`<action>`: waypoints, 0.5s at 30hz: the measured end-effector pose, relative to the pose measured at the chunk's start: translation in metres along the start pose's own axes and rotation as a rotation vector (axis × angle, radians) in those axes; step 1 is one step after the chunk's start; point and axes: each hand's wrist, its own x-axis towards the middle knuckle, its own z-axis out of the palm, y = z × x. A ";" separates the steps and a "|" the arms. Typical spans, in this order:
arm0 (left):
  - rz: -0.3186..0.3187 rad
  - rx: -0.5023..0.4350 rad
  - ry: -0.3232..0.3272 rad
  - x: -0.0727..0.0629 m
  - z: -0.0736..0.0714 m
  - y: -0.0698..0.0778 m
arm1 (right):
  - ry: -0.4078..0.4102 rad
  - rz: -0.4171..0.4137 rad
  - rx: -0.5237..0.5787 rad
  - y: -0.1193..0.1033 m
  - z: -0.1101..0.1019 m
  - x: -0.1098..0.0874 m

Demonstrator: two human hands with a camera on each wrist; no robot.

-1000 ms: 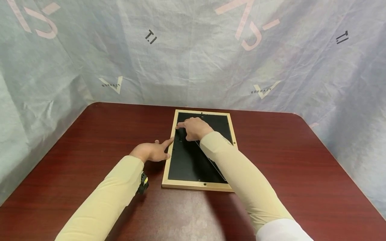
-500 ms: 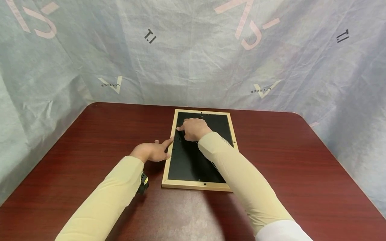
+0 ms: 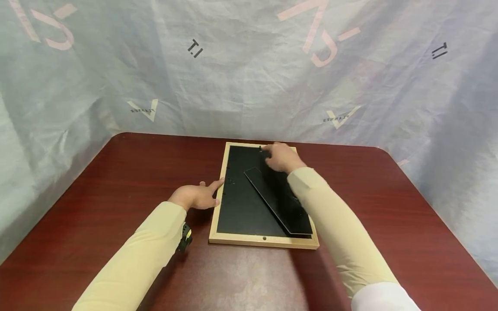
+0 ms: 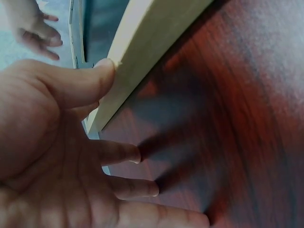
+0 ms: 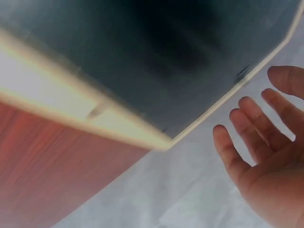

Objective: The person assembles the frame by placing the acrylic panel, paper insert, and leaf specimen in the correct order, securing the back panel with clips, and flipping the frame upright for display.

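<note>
A picture frame lies face down on the table, its pale wooden rim around a black backing board. Slanting across the board is a black easel leg. My left hand rests at the left rim, thumb and index finger touching the wood; in the left wrist view its other fingers spread over the tabletop. Over the far end of the board hovers my right hand, close to a small dark tab at the top rim. The right wrist view shows that hand's fingers loosely extended, holding nothing.
The dark red wooden table extends around the frame on every side. Behind it hangs a pale printed cloth, which also closes off both sides. A dark wrist device sits under the left forearm.
My right hand has moved from the left side of the backing board to the upper right, uncovering more of the easel leg. The left hand and the frame stay put.
</note>
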 end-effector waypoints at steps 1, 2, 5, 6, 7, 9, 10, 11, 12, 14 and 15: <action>0.001 -0.002 -0.001 0.000 0.000 0.001 | 0.011 0.025 -0.007 0.007 -0.001 0.000; 0.003 -0.005 -0.002 0.001 0.000 0.001 | 0.010 0.046 -0.006 0.013 -0.002 0.001; 0.006 -0.014 -0.007 0.001 0.000 0.003 | -0.025 0.067 0.012 0.024 0.000 0.005; 0.006 -0.018 -0.010 0.001 0.000 0.003 | -0.038 0.064 0.013 0.025 0.001 0.008; 0.004 -0.023 -0.013 0.001 0.000 0.003 | -0.052 0.058 0.009 0.024 0.003 0.010; 0.001 -0.028 -0.016 0.000 -0.001 0.003 | -0.074 0.054 -0.006 0.021 0.006 0.015; -0.001 -0.027 -0.016 0.000 -0.001 0.003 | -0.085 0.055 -0.012 0.019 0.008 0.018; -0.003 -0.028 -0.015 -0.001 -0.001 0.002 | -0.090 0.060 -0.019 0.017 0.009 0.020; -0.006 -0.029 -0.013 -0.001 -0.001 0.002 | -0.093 0.064 -0.026 0.015 0.010 0.023; -0.009 -0.031 -0.008 -0.002 -0.002 0.001 | -0.092 0.083 -0.029 0.013 0.011 0.026; -0.009 -0.031 -0.006 -0.003 -0.002 0.001 | -0.092 0.093 -0.027 0.012 0.012 0.028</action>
